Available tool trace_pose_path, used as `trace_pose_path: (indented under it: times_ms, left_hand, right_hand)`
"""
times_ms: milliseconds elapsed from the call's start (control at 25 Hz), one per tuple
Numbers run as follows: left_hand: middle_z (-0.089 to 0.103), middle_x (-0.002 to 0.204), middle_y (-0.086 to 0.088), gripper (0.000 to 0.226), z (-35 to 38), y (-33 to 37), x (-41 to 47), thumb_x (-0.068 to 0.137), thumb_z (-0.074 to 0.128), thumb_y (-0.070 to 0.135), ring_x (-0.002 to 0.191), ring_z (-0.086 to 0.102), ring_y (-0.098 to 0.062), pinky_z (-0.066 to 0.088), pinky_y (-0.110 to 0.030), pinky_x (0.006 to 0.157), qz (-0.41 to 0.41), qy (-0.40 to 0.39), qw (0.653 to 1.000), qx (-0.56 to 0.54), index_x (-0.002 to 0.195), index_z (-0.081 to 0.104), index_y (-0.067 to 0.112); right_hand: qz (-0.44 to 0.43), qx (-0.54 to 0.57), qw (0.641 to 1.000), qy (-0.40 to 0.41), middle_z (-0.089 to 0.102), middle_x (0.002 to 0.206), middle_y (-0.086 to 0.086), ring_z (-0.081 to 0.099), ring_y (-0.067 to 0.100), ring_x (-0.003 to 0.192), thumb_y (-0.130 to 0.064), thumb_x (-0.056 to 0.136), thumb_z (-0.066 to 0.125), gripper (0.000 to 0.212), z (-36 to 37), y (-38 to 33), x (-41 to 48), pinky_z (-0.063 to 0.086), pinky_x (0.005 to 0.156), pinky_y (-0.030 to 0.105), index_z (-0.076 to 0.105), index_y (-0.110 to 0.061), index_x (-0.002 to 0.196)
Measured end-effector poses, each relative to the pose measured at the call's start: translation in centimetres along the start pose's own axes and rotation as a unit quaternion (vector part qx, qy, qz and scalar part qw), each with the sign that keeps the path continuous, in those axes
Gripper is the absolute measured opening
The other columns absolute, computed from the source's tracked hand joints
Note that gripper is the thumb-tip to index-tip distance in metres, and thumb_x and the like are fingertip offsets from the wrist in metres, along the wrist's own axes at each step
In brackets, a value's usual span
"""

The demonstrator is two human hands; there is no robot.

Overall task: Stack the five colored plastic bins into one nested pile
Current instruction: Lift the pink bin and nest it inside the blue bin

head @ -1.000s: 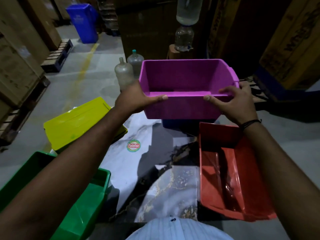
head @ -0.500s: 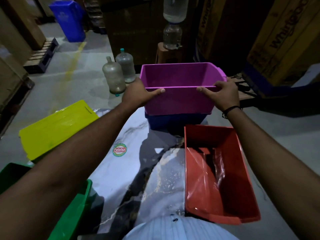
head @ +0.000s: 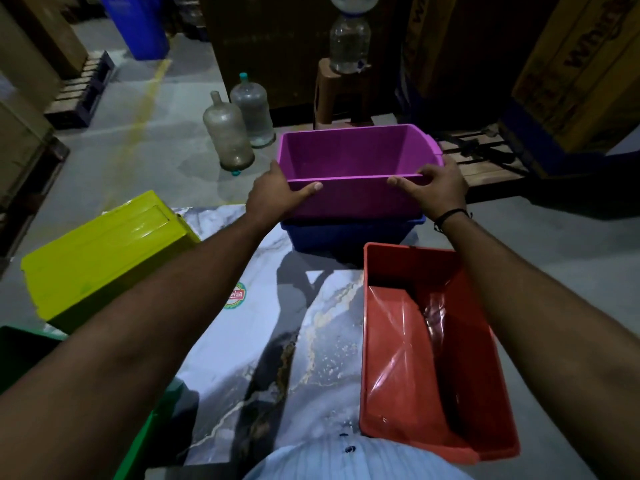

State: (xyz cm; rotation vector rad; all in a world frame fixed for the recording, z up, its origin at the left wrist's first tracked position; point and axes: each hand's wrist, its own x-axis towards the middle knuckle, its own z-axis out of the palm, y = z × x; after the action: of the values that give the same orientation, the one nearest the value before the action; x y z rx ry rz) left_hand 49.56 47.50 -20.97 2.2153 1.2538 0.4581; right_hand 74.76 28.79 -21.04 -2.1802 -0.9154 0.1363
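Note:
A purple bin (head: 349, 157) sits nested in a blue bin (head: 346, 233) at the far edge of the marble-patterned table (head: 270, 341). My left hand (head: 277, 195) grips the purple bin's near-left rim, and my right hand (head: 434, 188) grips its near-right rim. A red bin (head: 426, 348) stands open-side up on the table's right, with a clear plastic film inside. A yellow bin (head: 104, 251) lies upside down at the left. The green bin (head: 20, 355) shows only partly at the lower left, behind my left forearm.
Two large empty water jugs (head: 239, 129) stand on the floor beyond the table. A stool with a water dispenser (head: 346, 64) is behind the purple bin. Cardboard boxes (head: 575, 64) and pallets (head: 83, 91) line both sides. A blue trash bin (head: 138, 22) stands far back left.
The purple bin has come down from mid-air into the blue bin. Both hands stay on its near rim.

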Motion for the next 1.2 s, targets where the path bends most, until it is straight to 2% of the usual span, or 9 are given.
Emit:
trace_pose_path:
  times_ms: [160,280,320,400,480,600,680,840,1200]
  left_hand:
    - [0.066,0.131,-0.007,0.109,1.2,0.1,-1.5,0.059,0.055,0.094,0.119,0.063,-0.034,0.055,-0.049,0.094,-0.008,-0.001,0.999,0.043,0.137,0.044,0.019]
    - [0.067,0.129,-0.012,0.108,2.1,-1.0,-1.5,0.059,0.059,0.089,0.118,0.063,-0.038,0.055,-0.049,0.091,-0.009,-0.018,0.998,0.051,0.135,0.045,0.014]
    - [0.066,0.129,-0.013,0.108,2.3,-1.5,-1.6,0.059,0.061,0.089,0.118,0.063,-0.038,0.055,-0.049,0.09,-0.006,-0.027,0.999,0.046,0.135,0.045,0.014]
    - [0.064,0.13,-0.013,0.105,2.8,-2.3,-1.9,0.062,0.067,0.084,0.119,0.062,-0.036,0.055,-0.046,0.088,-0.003,-0.047,0.998,0.032,0.136,0.047,0.013]
    - [0.061,0.134,-0.013,0.095,3.2,-2.8,-2.0,0.071,0.075,0.072,0.122,0.061,-0.035,0.054,-0.043,0.09,0.003,-0.059,0.998,0.022,0.139,0.046,0.012]
    - [0.06,0.137,-0.015,0.093,3.4,-3.4,-1.9,0.077,0.074,0.067,0.125,0.059,-0.038,0.05,-0.042,0.09,0.008,-0.073,0.996,0.046,0.144,0.044,0.01]
    - [0.062,0.135,-0.017,0.095,3.4,-3.7,-1.7,0.077,0.07,0.07,0.122,0.06,-0.039,0.05,-0.042,0.087,0.006,-0.079,0.995,0.063,0.143,0.044,0.007]
    - [0.064,0.131,-0.018,0.09,3.3,-3.8,-1.8,0.079,0.071,0.067,0.12,0.061,-0.039,0.049,-0.04,0.082,0.005,-0.084,0.994,0.071,0.14,0.047,0.005]
    - [0.066,0.127,-0.02,0.078,2.9,-3.0,-2.0,0.081,0.074,0.06,0.117,0.062,-0.04,0.043,-0.036,0.077,0.015,-0.081,0.991,0.102,0.135,0.055,0.006]
  right_hand:
    - [0.008,-0.006,0.999,-0.034,0.051,0.136,0.012,0.054,0.021,0.109,-0.064,0.069,0.079,0.053,1.5,2.1,-0.5,0.046,0.085,0.026,0.071,-0.013,0.082]
    - [0.034,-0.016,0.997,-0.072,0.059,0.126,0.011,0.06,0.02,0.097,-0.09,0.053,0.065,0.086,2.8,3.9,-0.9,0.046,0.079,0.026,0.075,-0.011,0.086]
    - [0.037,-0.025,0.996,-0.082,0.059,0.123,0.011,0.062,0.023,0.097,-0.093,0.05,0.063,0.09,3.1,4.4,-0.9,0.047,0.079,0.027,0.076,-0.012,0.086]
    - [0.038,-0.053,0.993,-0.101,0.055,0.127,0.013,0.062,0.028,0.103,-0.078,0.058,0.075,0.075,3.2,4.5,-1.4,0.05,0.086,0.031,0.075,-0.01,0.089]
    - [0.038,-0.052,0.992,-0.108,0.05,0.133,0.015,0.057,0.029,0.113,-0.059,0.066,0.084,0.066,3.5,4.5,-1.7,0.047,0.095,0.032,0.071,-0.007,0.105]
    - [0.039,-0.034,0.995,-0.083,0.052,0.133,0.015,0.054,0.029,0.119,-0.051,0.066,0.088,0.082,3.7,4.4,-2.1,0.045,0.093,0.032,0.055,-0.008,0.128]
    - [0.039,-0.028,0.996,-0.068,0.056,0.128,0.014,0.055,0.029,0.117,-0.051,0.063,0.089,0.087,3.7,4.6,-2.1,0.044,0.088,0.031,0.052,-0.008,0.13]
    - [0.047,-0.024,0.996,-0.068,0.06,0.125,0.011,0.059,0.027,0.113,-0.053,0.061,0.089,0.087,3.5,4.6,-2.3,0.052,0.091,0.038,0.054,-0.012,0.128]
    - [0.043,-0.068,0.991,-0.11,0.067,0.118,0.012,0.063,0.03,0.109,-0.05,0.066,0.088,0.075,3.2,4.3,-1.7,0.052,0.087,0.036,0.059,-0.01,0.123]
